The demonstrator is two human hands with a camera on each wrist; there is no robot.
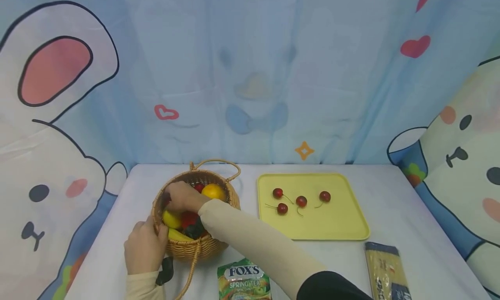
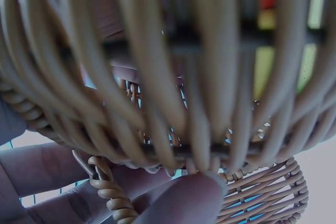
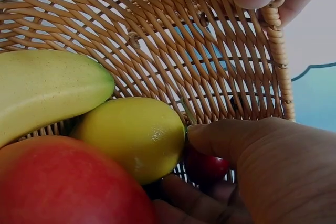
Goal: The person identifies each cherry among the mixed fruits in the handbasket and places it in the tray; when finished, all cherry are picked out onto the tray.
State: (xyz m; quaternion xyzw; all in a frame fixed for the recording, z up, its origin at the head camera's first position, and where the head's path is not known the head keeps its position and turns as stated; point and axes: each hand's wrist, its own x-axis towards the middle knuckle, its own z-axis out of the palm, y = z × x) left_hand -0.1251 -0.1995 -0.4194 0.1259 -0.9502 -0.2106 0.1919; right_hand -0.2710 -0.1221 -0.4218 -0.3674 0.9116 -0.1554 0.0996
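Note:
A wicker basket [image 1: 181,249] stands at the left of the table. My left hand [image 1: 145,248] grips its left rim; in the left wrist view the thumb [image 2: 186,200] presses the woven edge. Inside the basket, my right hand [image 1: 183,196] pinches a dark red cherry [image 3: 206,167], with the thumb above and fingers below. Beside it lie a yellow lemon [image 3: 134,137], a banana [image 3: 47,85] and a large red fruit [image 3: 63,182]. An orange fruit [image 1: 213,191] sits toward the basket's far right side.
A yellow tray [image 1: 312,228] with several cherries [image 1: 301,201] lies right of the basket. In front are a green FOX'S candy bag [image 1: 244,280] and, farther right, a pasta packet [image 1: 386,269]. Rope handles [image 1: 191,276] hang out from the basket. A patterned curtain [image 1: 254,52] stands behind.

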